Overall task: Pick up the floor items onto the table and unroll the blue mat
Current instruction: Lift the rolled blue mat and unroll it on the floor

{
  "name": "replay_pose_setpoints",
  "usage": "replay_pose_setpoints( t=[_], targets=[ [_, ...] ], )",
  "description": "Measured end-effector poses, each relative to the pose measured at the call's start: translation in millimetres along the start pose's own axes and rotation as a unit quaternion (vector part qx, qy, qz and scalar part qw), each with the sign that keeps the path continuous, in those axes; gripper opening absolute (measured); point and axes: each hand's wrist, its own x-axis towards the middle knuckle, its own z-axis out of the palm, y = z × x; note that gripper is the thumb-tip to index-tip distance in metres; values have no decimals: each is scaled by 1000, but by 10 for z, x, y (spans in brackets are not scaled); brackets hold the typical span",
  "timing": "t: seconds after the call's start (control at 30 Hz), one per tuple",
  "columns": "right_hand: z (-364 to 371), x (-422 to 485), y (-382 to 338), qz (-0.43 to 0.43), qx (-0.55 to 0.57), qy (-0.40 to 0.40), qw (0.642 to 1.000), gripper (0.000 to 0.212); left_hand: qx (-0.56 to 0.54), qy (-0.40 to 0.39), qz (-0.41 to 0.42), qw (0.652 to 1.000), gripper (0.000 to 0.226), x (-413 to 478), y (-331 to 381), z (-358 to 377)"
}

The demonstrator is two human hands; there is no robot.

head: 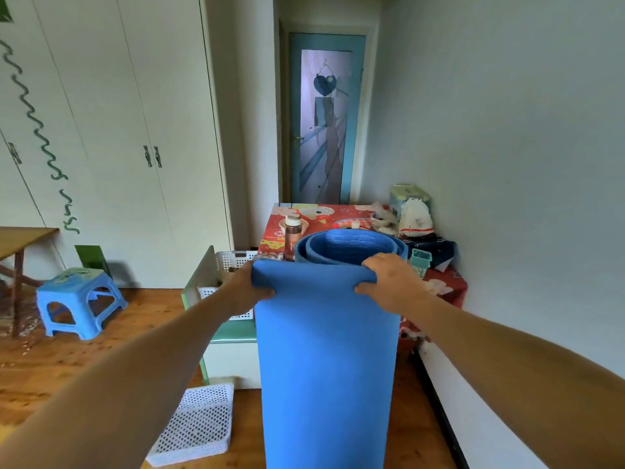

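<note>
Held the blue mat (pixel 324 360) up on its end, just in front of the tabletop (pixel 338 214) with the red cloth. Stood mostly rolled, with the loose outer flap pulled to the near side and hanging straight down toward the floor, past the bottom edge of view. Left hand (pixel 250 286) pinched the top left corner of that flap, fingers (pixel 265 293) curled shut over the edge. Right hand (pixel 385 282) pinched the top right corner the same way, fingers (pixel 363 289) closed tight, thumb side hidden behind the foam. Roll sat just behind both sets of fingers, open spiral facing up. To do this step well, probably best to keep both corners level, pull them evenly so the mat came off straight, and step back onto the bare wood floor for room. Could bump the bottle (pixel 293 236) just beyond the left fingers. White mesh basket (pixel 199 424) lay on the floor, low and to the left, maybe one more thing to lift.
</note>
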Motion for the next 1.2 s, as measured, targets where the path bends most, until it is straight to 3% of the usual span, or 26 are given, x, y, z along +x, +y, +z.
replay_pose_setpoints(
  t=[0.07, 0.27, 0.4, 0.5, 0.63, 0.73, 0.83, 0.97, 1.03, 1.1, 1.2],
  targets=[
    [-18, -69, 43, 22, 7, -6, 1000, 32, 0, 14, 20, 1000, 51, -41, 77, -8],
    [-123, -173, 213, 105, 21, -44, 993, 35, 62, 43, 109, 991, 22, -128, 428, 66],
    [-129, -268, 262, 163, 51, -64, 983, 25, 115, 52, 171, 977, 19, -145, 678, 134],
    [-115, -353, 333, 198, 72, -75, 975, 28, 167, 29, 203, 964, 7, -143, 848, 204],
    [-57, -489, 457, 240, 74, -67, 966, 31, 192, -8, 229, 954, 23, -151, 1034, 343],
    [-75, -561, 529, 257, 86, -80, 959, 32, 216, -36, 237, 946, 10, -116, 1163, 442],
    [-206, -532, 520, 245, 60, -119, 960, 36, 255, -58, 253, 932, 12, -109, 1287, 522],
    [-399, -361, 261, 160, 141, -61, 975, 53, 297, -108, 282, 906, 12, -138, 1486, 796],
    [-453, -255, 115, 100, 110, -53, 988, 41, 307, -121, 296, 896, 5, -136, 1535, 882],
    [-481, -228, 34, 79, 62, -50, 994, 27, 298, -118, 292, 901, 14, -124, 1503, 924],
    [-450, -280, 44, 82, 76, -17, 994, 25, 228, -88, 272, 931, 11, -136, 1348, 938]
  ],
)
